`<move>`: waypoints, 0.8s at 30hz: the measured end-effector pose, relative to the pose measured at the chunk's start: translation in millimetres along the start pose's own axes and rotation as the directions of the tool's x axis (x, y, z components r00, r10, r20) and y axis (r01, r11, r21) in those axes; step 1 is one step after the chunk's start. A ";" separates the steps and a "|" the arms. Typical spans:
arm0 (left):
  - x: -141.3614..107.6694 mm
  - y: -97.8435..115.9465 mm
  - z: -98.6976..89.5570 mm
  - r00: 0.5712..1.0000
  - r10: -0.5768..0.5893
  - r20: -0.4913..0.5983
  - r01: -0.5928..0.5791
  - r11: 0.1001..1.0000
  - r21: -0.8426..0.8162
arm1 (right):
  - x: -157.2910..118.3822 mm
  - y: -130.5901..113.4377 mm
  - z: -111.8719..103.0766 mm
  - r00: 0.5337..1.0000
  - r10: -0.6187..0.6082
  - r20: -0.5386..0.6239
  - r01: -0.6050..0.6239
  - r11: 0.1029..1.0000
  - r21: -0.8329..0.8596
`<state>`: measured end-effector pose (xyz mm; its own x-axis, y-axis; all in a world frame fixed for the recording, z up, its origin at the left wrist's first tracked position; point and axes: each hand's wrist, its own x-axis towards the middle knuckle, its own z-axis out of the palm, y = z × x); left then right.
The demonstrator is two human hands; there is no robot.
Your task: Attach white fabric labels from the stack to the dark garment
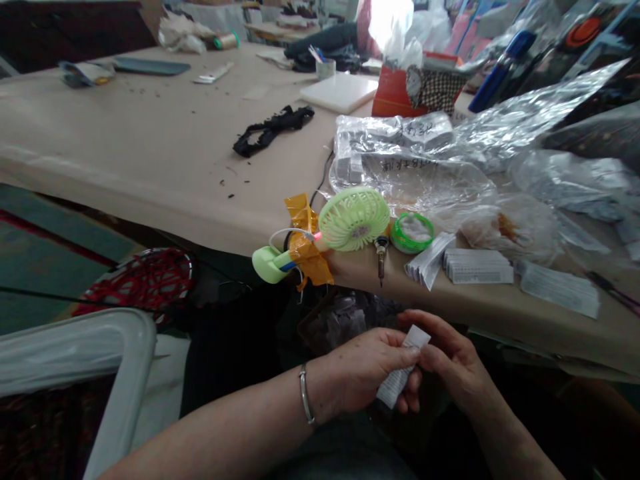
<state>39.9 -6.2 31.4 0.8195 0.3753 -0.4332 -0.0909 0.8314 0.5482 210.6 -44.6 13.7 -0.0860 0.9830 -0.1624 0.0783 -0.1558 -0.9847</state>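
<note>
Over my lap, at the table's front edge, my left hand (363,370) is closed on a small white printed label (393,388), its thumb lying across the strip. My right hand (455,363) meets the label's upper end, thumb and fingers pinched at its edge. Beyond the hands lie a fanned stack of labels (430,260), a neat stack of labels (477,268) and another bundle of labels (560,288). A pointed tool with a metal tip (381,261) projects over the edge, beside a round green tub (395,239) of white fluffy material.
Brown tape (314,261) fixes a light-green fan (353,220) to the table edge. Clear plastic bags (415,177) cover the table's right side. Black fabric (273,130) lies mid-table. At left stand a white-rimmed container (143,340) and a basket of red material (143,280).
</note>
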 end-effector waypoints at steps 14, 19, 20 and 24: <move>-1.0 -1.0 -3.1 0.997 0.006 -0.082 -0.004 1.000 0.019 | -1.4 -9.8 7.4 0.873 -0.483 0.068 0.393 0.614 -0.685; -2.0 -0.9 -5.2 0.994 -0.001 -0.109 0.001 1.000 -0.002 | -2.3 -8.1 9.7 0.880 -0.470 0.069 0.390 0.632 -0.669; -2.2 -1.3 -5.8 0.994 0.001 -0.109 -0.001 1.000 -0.005 | -2.4 -7.9 10.4 0.887 -0.460 0.050 0.376 0.653 -0.658; -3.4 -2.5 -8.1 0.995 0.038 -0.094 -0.039 0.999 -0.008 | -1.2 -9.0 13.8 0.943 -0.324 -0.078 0.238 0.818 -0.523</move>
<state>32.7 -6.2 25.7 0.7585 0.4437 -0.4773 -0.1275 0.8193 0.5590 196.4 -45.7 21.8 -0.0286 0.9849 0.1708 0.5635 0.1570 -0.8111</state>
